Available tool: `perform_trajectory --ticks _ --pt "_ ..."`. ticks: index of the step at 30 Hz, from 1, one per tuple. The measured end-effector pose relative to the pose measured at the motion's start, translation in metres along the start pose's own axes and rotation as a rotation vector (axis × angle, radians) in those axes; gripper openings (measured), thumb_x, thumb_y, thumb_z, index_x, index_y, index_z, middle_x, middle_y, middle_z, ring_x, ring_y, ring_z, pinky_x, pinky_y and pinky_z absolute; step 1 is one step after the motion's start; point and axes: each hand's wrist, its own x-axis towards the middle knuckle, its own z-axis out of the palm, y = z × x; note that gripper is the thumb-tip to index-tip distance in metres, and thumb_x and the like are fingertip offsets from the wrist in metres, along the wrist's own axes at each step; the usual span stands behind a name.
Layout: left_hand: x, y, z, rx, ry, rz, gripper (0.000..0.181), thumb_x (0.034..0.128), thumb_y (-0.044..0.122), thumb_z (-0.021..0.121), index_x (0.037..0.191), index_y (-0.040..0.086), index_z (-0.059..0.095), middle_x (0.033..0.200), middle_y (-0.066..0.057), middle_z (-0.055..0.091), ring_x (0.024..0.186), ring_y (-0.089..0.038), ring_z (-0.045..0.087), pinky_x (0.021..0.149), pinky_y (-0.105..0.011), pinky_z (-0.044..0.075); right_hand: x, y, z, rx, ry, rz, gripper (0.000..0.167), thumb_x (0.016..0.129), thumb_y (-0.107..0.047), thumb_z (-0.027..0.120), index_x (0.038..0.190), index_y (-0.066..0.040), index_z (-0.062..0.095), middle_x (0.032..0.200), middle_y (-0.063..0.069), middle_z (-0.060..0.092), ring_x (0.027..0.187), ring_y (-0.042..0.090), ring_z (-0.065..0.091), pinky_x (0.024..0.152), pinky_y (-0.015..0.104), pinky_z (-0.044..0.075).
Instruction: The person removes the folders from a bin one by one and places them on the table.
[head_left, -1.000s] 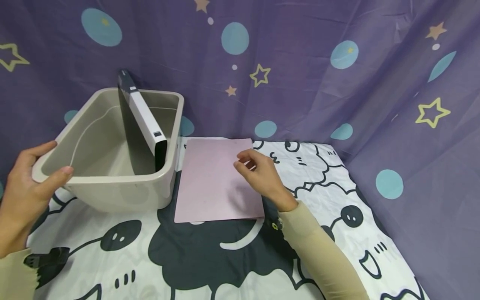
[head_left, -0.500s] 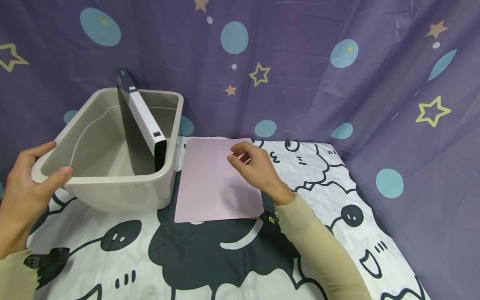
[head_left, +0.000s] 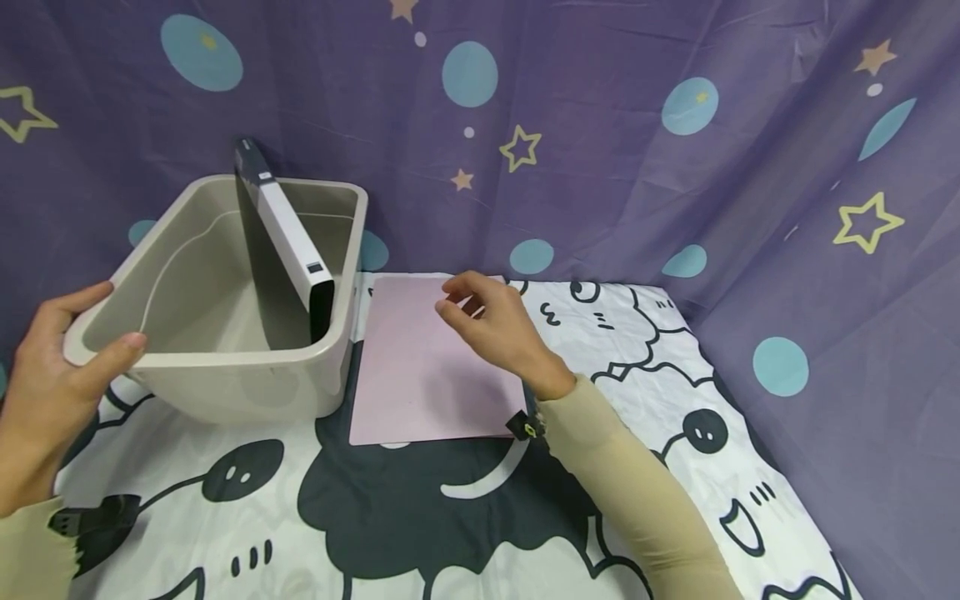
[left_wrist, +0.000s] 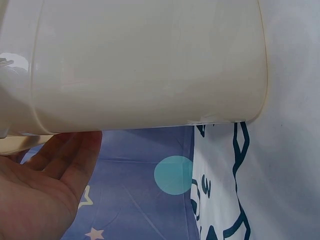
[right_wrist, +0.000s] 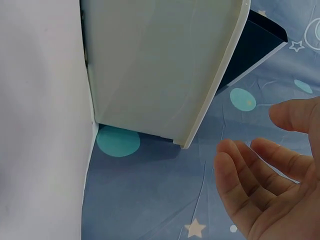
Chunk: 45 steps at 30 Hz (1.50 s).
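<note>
My left hand [head_left: 56, 392] grips the near left corner of a beige bin [head_left: 225, 387], thumb over the rim; in the left wrist view its fingers lie against the bin's outside [left_wrist: 140, 65]. A black and white box [head_left: 288, 237] leans upright inside the bin, its top above the rim. My right hand [head_left: 502, 329] hovers above a flat pink sheet [head_left: 412, 375], fingers loosely bent and holding nothing. In the right wrist view that hand [right_wrist: 275, 180] is apart from the bin [right_wrist: 155, 65], and part of the box [right_wrist: 250, 50] shows beyond the rim.
A white cloth with dark cartoon drawings [head_left: 405, 533] covers the surface under the bin and sheet. Behind and to the right hangs a purple curtain [head_left: 592, 192] with stars and blue spots.
My right hand has moved left and slightly away from me over the pink sheet. My left hand, the bin and the box have stayed in place.
</note>
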Motion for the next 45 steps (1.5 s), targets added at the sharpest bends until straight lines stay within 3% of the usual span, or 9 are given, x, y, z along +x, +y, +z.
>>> perform_trajectory --ticks 20,27,35,40,45 --pt "-0.002 0.003 0.001 0.012 0.007 -0.022 0.07 0.0802 -0.003 0.067 0.142 0.016 0.043 0.119 0.018 0.044 0.099 0.002 0.044 0.074 -0.004 0.035 0.017 -0.017 0.006 0.014 -0.018 -0.088 0.024 0.092 -0.025 0.062 0.109 -0.009 0.065 0.096 -0.001 0.066 0.075 0.009 0.06 0.065 0.024 0.051" --pt "-0.005 0.006 -0.001 0.11 -0.019 -0.091 0.072 0.0859 0.009 0.067 0.147 0.023 0.033 0.133 0.009 0.039 0.11 -0.001 0.04 0.081 -0.006 0.033 0.023 -0.023 0.007 0.001 -0.018 -0.1 0.024 0.091 -0.027 0.062 0.109 -0.01 0.066 0.096 -0.001 0.067 0.075 0.008 0.061 0.065 0.023 0.05" --pt "-0.003 0.001 0.001 0.031 0.008 -0.045 0.071 0.0817 -0.002 0.067 0.144 0.018 0.041 0.126 0.013 0.044 0.099 0.002 0.044 0.074 -0.003 0.034 0.028 -0.028 0.008 0.017 -0.038 -0.105 0.025 0.091 -0.028 0.062 0.108 -0.011 0.065 0.096 -0.001 0.066 0.075 0.009 0.061 0.066 0.024 0.05" --pt "-0.004 0.001 0.002 0.048 0.005 -0.057 0.071 0.0829 0.0 0.066 0.146 0.019 0.038 0.132 0.007 0.042 0.104 0.0 0.044 0.075 -0.004 0.035 0.033 -0.031 0.008 0.026 -0.04 -0.111 0.023 0.09 -0.026 0.062 0.107 -0.01 0.065 0.095 -0.002 0.066 0.075 0.007 0.06 0.067 0.024 0.05" --pt "-0.003 0.001 0.005 0.076 0.051 -0.033 0.07 0.0811 0.0 0.067 0.144 0.016 0.041 0.126 0.01 0.046 0.101 0.001 0.045 0.076 -0.007 0.034 0.037 -0.032 0.008 0.038 -0.049 -0.127 0.023 0.09 -0.025 0.062 0.107 -0.01 0.065 0.096 -0.002 0.066 0.075 0.007 0.059 0.068 0.024 0.05"
